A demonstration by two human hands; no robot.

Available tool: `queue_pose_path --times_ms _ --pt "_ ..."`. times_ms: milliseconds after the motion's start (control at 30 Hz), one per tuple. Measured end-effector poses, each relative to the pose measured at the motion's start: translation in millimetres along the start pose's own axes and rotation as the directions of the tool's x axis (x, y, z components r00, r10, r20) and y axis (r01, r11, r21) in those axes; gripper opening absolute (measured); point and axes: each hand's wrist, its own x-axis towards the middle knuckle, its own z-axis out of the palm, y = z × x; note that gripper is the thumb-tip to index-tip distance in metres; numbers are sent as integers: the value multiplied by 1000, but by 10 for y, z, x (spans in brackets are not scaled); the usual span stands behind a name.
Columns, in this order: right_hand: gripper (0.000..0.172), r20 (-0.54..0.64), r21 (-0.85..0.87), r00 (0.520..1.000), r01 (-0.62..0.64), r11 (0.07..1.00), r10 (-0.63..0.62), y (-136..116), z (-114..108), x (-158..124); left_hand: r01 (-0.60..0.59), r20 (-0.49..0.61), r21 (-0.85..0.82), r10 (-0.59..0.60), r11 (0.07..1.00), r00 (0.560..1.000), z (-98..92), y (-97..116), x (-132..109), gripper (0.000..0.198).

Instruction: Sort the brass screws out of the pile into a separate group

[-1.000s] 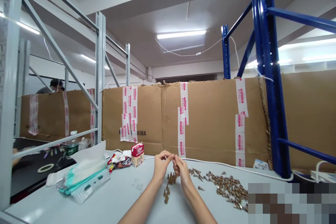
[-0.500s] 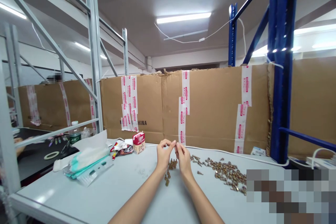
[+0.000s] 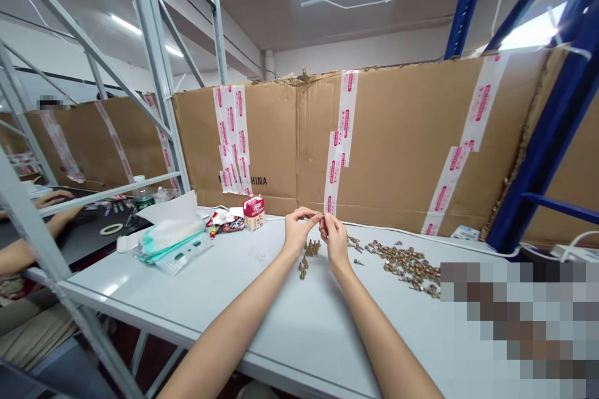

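My left hand (image 3: 298,230) and my right hand (image 3: 337,242) meet fingertip to fingertip above the table, both closed in a pinch. Whatever lies between the fingertips is too small and too covered to make out. Below them stands a small cluster of brass-coloured screws (image 3: 311,248), several of them upright. A short row of similar screws (image 3: 303,269) trails toward me. To the right of my right hand spreads a large loose pile of screws (image 3: 407,265), with a single screw (image 3: 358,262) apart from it. Tiny clear pieces (image 3: 262,258) lie left of my left hand.
On the grey table (image 3: 187,299) stand a red-and-cream drink carton (image 3: 253,212), snack wrappers (image 3: 227,221) and a teal-and-white plastic package (image 3: 173,234). Cardboard (image 3: 262,143) walls off the back. Another person's arm (image 3: 28,252) is beyond the left rack post (image 3: 42,230). Pixelation hides the lower right.
The camera has tipped downward and tilted, so the table's front edge and another person's arm now show. My hands keep their pinch together over the screws.
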Motion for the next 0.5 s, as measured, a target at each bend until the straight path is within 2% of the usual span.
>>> queue_pose_path --times_ms 133,267,367,500 --pt "36 30 -86 997 76 993 -74 -25 23 -43 -22 -52 18 22 1000 998 6 7 -13 29" --pt "35 19 -193 989 148 970 -148 0 5 -53 -2 -63 4 2 1000 998 -12 -28 4 22" --pt "34 0 -182 989 146 972 -148 23 -14 -38 43 -7 -54 -43 998 999 -21 -57 17 24" --pt "35 -2 -83 994 110 990 -111 20 -5 -26 115 60 -180 -106 977 993 0 -75 8 23"
